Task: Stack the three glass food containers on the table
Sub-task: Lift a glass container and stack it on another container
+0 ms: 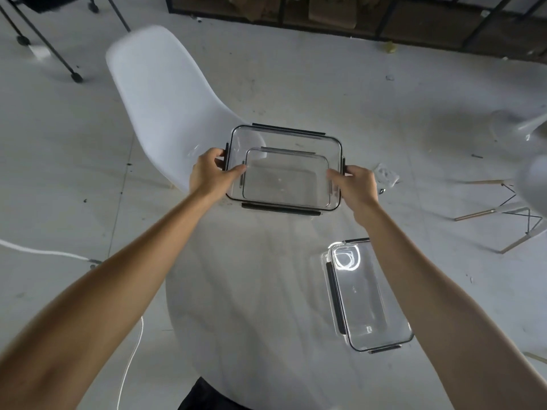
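Observation:
A large clear glass container [284, 137] with a black-rimmed lid and black clips is at the far edge of the round white table [251, 291]. My left hand [211, 173] grips its left end and my right hand [356, 184] grips its right end. A smaller clear container [285, 179] with its own dark side clips shows through the glass. I cannot tell whether it sits under or inside the large one. A third lidded glass container [364, 300] lies on the table's near right, partly hidden by my right forearm.
A white plastic chair [165, 99] stands just beyond the table on the left. Another white chair [521, 202] with wooden legs is at the right. A white cable [130, 365] runs over the floor at the near left. A dark shelf [355, 19] lines the back.

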The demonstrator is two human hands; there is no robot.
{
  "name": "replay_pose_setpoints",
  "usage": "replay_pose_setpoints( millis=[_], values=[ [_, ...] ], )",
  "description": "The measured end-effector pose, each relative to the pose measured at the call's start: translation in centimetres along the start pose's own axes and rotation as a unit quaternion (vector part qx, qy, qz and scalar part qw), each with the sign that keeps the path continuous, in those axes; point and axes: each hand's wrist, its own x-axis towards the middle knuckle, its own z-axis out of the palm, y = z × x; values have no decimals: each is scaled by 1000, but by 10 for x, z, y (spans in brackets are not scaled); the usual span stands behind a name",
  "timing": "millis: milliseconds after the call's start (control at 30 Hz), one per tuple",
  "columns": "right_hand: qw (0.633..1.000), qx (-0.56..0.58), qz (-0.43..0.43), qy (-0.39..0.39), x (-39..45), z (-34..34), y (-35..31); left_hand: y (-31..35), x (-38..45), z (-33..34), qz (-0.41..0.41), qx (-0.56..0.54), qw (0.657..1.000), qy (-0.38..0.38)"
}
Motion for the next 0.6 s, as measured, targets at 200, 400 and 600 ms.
replay_pose_setpoints(
  millis=[200,400,600],
  values=[
    [1000,-5,4,-11,36,-5,0,10,20,16,-7,-19,1000,-19],
    [999,-12,5,-29,56,-5,2,5,34,34,-12,-10,1000,-19],
    [999,-24,14,-31,67,-3,11,-1,42,48,-4,-13,1000,-18]
  ],
)
